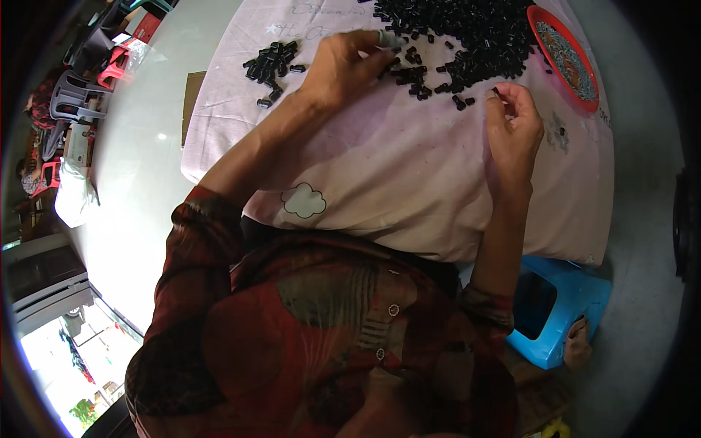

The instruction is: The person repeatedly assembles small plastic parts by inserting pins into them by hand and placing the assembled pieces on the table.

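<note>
My left hand [343,66] reaches across the pink cloth [409,175] to the edge of a big heap of small black plastic pieces [475,36], its fingertips among the loose ones; whether it holds one I cannot tell. My right hand [515,128] is curled near the heap's right end and pinches a single small black piece [496,91] between thumb and fingers. A smaller separate pile of black pieces [272,62] lies to the left of my left hand.
A red round tray [584,91] with small metal parts sits at the table's right edge. A blue plastic stool [558,306] stands below right, with a foot beside it. Stacked plastic chairs [77,95] and a white bag [73,193] are on the floor at left.
</note>
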`<state>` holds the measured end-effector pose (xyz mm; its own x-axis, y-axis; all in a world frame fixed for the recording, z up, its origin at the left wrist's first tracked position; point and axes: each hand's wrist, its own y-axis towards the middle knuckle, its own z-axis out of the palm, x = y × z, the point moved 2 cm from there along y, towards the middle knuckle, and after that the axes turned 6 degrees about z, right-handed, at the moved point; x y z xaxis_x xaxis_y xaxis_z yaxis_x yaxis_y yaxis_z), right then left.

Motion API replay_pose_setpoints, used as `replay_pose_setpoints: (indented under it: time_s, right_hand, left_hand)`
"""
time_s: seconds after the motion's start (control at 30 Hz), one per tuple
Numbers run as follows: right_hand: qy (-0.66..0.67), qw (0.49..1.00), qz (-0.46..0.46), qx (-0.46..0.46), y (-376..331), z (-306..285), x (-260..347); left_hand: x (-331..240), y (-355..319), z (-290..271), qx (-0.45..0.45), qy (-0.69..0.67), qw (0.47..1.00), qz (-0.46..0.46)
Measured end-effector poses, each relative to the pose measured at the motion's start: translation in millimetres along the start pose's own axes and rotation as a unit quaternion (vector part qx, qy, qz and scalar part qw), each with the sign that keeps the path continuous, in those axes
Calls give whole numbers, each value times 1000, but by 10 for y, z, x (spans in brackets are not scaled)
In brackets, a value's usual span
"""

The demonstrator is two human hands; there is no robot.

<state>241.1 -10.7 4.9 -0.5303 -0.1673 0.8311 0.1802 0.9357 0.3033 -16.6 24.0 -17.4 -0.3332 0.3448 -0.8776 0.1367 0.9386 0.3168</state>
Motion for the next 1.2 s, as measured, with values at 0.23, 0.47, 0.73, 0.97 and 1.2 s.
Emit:
replay_pose_setpoints:
  time_s: [0.23,0.47,0.73,0.97,1.2]
  right_hand:
    - [16,1000,16,17,-20,68,11]
    - [41,999,26,8,-43,49,64]
    - [145,987,55,37,-41,87,43]
    - [131,990,30,34,-22,83,30]
    - [133,989,57,-27,66,-3,-95]
  left_hand:
    - [109,473,195,73,203,973,83]
    - [-118,629,128,215,216,942,143]
    - [-8,560,103,140,36,986,79]
    - [239,478,158,118,-50,992,-16]
    - [33,391,776,111,279,892,337]
